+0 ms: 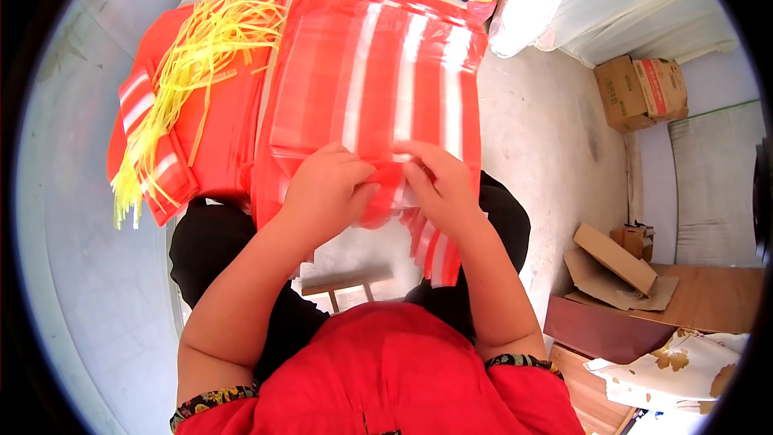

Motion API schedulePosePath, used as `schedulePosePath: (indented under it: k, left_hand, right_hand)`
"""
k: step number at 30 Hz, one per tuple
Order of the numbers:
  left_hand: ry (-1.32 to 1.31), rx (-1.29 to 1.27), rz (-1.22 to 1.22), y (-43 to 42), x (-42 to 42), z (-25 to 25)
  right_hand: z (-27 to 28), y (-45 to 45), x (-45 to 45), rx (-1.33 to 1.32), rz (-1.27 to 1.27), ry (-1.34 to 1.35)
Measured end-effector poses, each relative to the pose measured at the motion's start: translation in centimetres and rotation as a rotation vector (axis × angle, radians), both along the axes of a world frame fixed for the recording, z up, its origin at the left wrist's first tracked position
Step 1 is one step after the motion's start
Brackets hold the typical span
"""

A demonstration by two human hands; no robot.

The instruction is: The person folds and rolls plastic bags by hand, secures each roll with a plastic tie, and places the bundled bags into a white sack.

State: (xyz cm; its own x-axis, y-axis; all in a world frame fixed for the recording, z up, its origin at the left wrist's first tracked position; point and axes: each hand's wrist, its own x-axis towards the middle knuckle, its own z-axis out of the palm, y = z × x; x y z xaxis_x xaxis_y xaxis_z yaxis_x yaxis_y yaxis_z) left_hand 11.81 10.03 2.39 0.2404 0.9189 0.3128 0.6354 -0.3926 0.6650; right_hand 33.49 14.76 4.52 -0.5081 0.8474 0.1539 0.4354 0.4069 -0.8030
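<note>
A stack of red plastic bags with clear stripes [378, 72] lies in front of me, its near edge reaching over my lap. My left hand [328, 192] is closed at the near edge, thumb and fingers pinching the striped plastic. Beside it, my right hand [439, 185] pinches the same edge with thumb and forefinger. A folded strip of the red plastic [385, 193] runs between the two hands. Below my right hand, striped ends [435, 251] hang down in layers.
To the left is a pile of red plastic sheets [229, 125] with a bunch of yellow ribbons [201, 48] on top. A clear plastic-wrapped roll [527, 4] is at the upper right. Cardboard boxes [640, 93] and an opened carton [616, 270] stand on the right.
</note>
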Motion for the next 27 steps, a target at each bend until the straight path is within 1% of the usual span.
schedulePosePath:
  k: [2,5,8,9,11,15,18,21,24,27]
  left_hand:
    - [0.035,-0.01,0.02,0.2,0.1,-0.1]
    - [0.043,-0.074,0.102,0.2,0.8,0.3]
    - [0.009,-0.118,0.177,0.2,1.4,0.8]
    - [-0.006,-0.128,0.198,0.1,1.5,0.9]
    - [0.024,-0.059,0.168,0.1,1.4,0.2]
    - [0.166,0.035,0.03,-0.2,0.3,-0.3]
    - [0.208,0.117,-0.039,-0.4,-0.7,0.8]
    - [0.269,0.113,-0.088,-0.5,-1.5,1.0]
    - [0.327,0.131,-0.082,-0.5,-1.5,0.4]
    - [0.313,0.175,-0.053,-0.5,-1.5,0.2]
  right_hand:
    - [-0.4,-0.9,1.5,0.225,0.064,-0.05]
    - [-0.8,-2.1,1.3,0.529,0.258,-0.091]
    - [-0.9,-2.4,0.6,0.51,0.219,-0.209]
    - [-1.4,-2.4,0.8,0.516,0.212,-0.212]
    - [-2.6,-1.8,1.2,0.531,0.2,-0.218]
    - [-1.6,-1.5,1.4,0.538,0.229,-0.257]
    - [-1.2,-1.3,1.3,0.556,0.248,-0.306]
    - [-1.4,-1.1,1.3,0.593,0.259,-0.341]
    - [-1.8,-1.1,1.5,0.596,0.254,-0.358]
    - [-1.6,-1.1,1.5,0.558,0.25,-0.363]
